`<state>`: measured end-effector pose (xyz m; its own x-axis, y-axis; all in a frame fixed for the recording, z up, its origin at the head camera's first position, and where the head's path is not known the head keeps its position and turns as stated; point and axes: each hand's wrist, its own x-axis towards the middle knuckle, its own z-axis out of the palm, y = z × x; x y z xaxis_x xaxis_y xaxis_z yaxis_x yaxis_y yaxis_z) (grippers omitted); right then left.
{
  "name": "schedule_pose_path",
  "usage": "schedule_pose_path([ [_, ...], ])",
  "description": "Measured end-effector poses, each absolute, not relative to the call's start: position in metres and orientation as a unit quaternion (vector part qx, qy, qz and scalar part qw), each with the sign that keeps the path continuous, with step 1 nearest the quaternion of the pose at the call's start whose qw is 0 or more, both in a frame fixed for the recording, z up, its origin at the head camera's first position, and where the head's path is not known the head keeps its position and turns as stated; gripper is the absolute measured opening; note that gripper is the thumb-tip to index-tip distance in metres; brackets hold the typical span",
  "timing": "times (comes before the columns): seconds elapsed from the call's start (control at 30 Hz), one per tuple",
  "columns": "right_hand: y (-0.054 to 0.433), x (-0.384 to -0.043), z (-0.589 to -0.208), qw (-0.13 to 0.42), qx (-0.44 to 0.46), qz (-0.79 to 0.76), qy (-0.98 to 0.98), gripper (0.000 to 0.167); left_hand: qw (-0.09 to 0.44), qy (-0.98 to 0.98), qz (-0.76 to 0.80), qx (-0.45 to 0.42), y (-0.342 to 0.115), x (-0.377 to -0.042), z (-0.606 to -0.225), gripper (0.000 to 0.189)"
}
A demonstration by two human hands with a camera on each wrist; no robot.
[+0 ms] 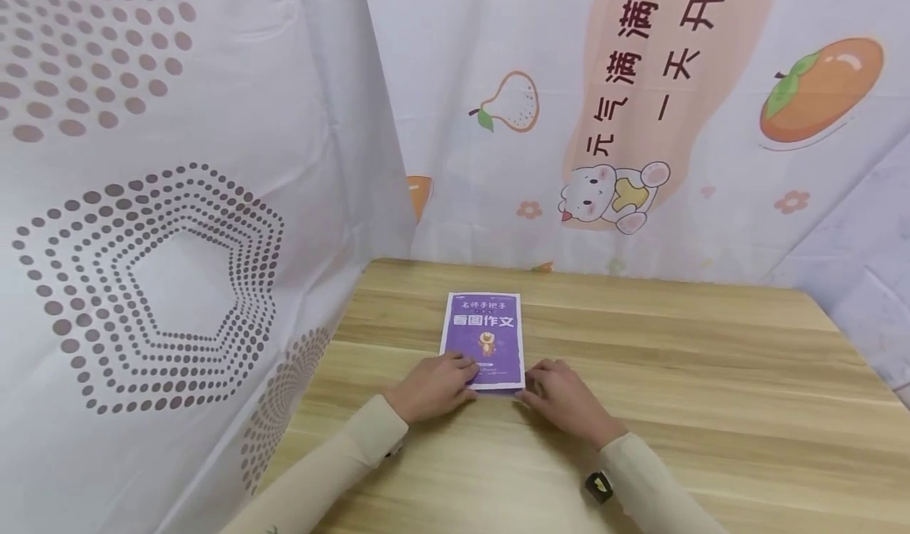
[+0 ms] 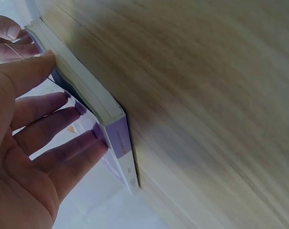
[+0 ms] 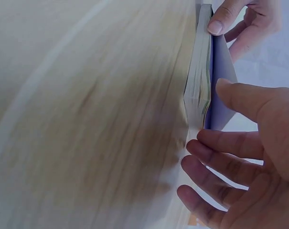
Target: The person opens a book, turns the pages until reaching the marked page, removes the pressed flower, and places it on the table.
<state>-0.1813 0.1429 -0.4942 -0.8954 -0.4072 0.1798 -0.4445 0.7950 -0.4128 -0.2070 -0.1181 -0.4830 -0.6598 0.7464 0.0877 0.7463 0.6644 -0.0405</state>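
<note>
A purple book [image 1: 486, 336] with white Chinese lettering and a small cartoon figure lies on the table. Fairly straight fingers of my left hand [image 1: 437, 385] rest on the cover's left part, and its thumb touches the near page edge, as the left wrist view [image 2: 27, 157] of that hand shows. My right hand [image 1: 565, 400] is at the near right corner; in the right wrist view its thumb is right by the cover and its loosely bent fingers are spread beside the pages. Along the near edge, the front cover [image 3: 223, 71] stands slightly raised from the page block [image 3: 198, 71].
The wood-grain table [image 1: 675, 360] extends widely to the right. A white cloth with brown dots [image 1: 192, 281] hangs along the left, and a printed curtain [image 1: 455, 44] with fruit and lettering hangs behind. A small dark device [image 1: 599, 486] is at the right wrist.
</note>
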Motion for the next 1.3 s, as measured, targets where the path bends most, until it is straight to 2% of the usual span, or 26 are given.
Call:
schedule_pose_path([
  [0.27,0.144,-0.181,-0.495,0.033,0.221,0.235,-0.946,0.026,0.074,-0.905,0.021,-0.418,-0.107,-0.203,-0.494,0.029],
  [0.43,0.144,-0.177,-0.495,0.025,0.216,0.237,-0.947,0.024,0.075,-0.904,0.015,-0.421,-0.105,-0.199,-0.499,0.026],
  [0.83,0.157,-0.181,-0.493,0.045,0.225,0.222,-0.948,0.019,0.051,-0.91,-0.033,-0.411,-0.097,-0.199,-0.491,0.03],
  [0.97,0.159,-0.183,-0.493,0.054,0.224,0.231,-0.945,0.03,0.048,-0.912,-0.124,-0.387,-0.103,-0.204,-0.489,0.042],
  [1.07,0.158,-0.184,-0.493,0.068,0.226,0.238,-0.942,0.046,0.087,-0.912,-0.16,-0.367,-0.111,-0.206,-0.485,0.058],
  [1.2,0.157,-0.185,-0.492,0.06,0.236,0.237,-0.941,0.072,0.203,-0.911,-0.173,-0.313,-0.119,-0.207,-0.478,0.058],
  [1.3,0.157,-0.185,-0.49,0.056,0.246,0.227,-0.941,0.079,0.294,-0.899,-0.165,-0.279,-0.123,-0.206,-0.473,0.054],
])
